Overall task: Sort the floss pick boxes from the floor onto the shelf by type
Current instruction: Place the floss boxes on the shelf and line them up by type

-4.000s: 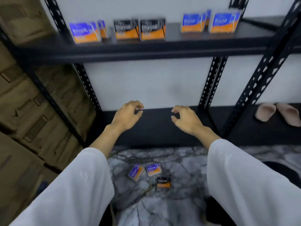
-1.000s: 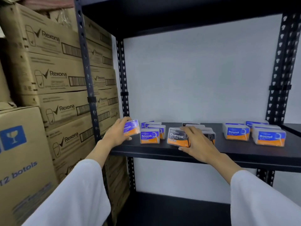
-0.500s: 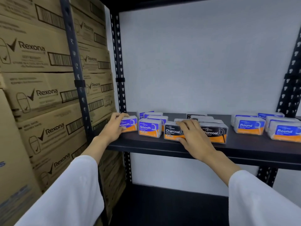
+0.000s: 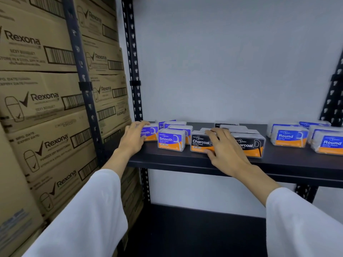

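On the black shelf (image 4: pixel 167 160) the floss boxes stand in three groups, taken here from the shelf's left post (image 4: pixel 133 71). Nearest the post are the Smooth boxes. The left hand (image 4: pixel 132 140) wraps round the end Smooth box (image 4: pixel 150 133), fingers curled over its top and left side, the box sitting on the shelf board just beside the post. A second Smooth box (image 4: pixel 171 140) stands next along at the shelf's front, touching or nearly touching the first, with more Smooth boxes (image 4: pixel 179 127) behind it.

Further from the post come the Charcoal boxes. The right hand (image 4: pixel 225 149) lies over the front Charcoal box (image 4: pixel 200 143), fingers spread across its top and thumb at its lower front edge, so it grips the box, which rests on the board. Another Charcoal box (image 4: pixel 252 147) stands just beyond, partly hidden by the hand; whether the two touch is hard to tell. More of them sit behind (image 4: pixel 239 129).

Farthest from the post, well apart from the Charcoal group, are the Round boxes (image 4: pixel 289 136).

Stacked Rexona cartons (image 4: pixel 46 101) fill the space on the post's other side. White sleeves (image 4: pixel 89 216) cover both forearms. A pale wall (image 4: pixel 222 62) backs the shelf, and a lower shelf (image 4: pixel 194 232) shows beneath.
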`<action>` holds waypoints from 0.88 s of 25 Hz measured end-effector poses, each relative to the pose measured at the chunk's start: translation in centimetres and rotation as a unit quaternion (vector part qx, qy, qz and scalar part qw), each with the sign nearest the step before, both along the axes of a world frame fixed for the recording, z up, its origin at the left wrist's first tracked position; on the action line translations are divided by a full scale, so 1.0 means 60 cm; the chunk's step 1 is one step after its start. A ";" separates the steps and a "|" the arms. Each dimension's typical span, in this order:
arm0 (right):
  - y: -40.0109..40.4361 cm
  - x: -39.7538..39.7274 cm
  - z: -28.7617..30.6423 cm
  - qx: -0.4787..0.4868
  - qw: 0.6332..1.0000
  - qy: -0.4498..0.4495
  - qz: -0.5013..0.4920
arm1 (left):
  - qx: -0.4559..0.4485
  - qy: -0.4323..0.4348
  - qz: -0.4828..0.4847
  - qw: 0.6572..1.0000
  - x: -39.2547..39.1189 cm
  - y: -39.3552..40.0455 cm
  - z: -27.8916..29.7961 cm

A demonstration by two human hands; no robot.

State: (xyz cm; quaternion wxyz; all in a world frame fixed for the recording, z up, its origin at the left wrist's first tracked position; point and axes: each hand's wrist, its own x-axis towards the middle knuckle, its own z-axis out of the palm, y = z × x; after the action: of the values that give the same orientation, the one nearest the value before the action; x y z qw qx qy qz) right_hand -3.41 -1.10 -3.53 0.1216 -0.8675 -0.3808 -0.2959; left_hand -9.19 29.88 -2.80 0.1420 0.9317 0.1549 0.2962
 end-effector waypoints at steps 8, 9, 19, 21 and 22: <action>-0.001 -0.006 0.005 -0.003 1.000 0.022 0.006 | 0.006 0.040 0.014 0.999 -0.012 -0.006 0.004; -0.002 -0.007 0.006 -0.003 1.000 0.026 0.009 | 0.005 0.043 0.020 0.999 -0.015 -0.010 0.006; -0.034 -0.064 0.038 0.059 0.994 0.073 0.063 | 0.048 0.021 -0.006 0.999 -0.095 -0.086 0.071; -0.052 -0.087 0.047 0.065 0.992 0.079 0.077 | 0.047 0.016 -0.026 0.998 -0.121 -0.114 0.083; -0.062 -0.100 0.051 0.062 0.991 0.084 0.081 | 0.046 0.012 -0.036 0.998 -0.134 -0.131 0.086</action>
State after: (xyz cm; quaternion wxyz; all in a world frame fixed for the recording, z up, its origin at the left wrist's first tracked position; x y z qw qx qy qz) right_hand -9.39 -4.82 -0.47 0.2309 -0.8462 -0.4194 -0.2339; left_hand -17.23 22.02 2.37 0.1075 0.9459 0.1093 0.2861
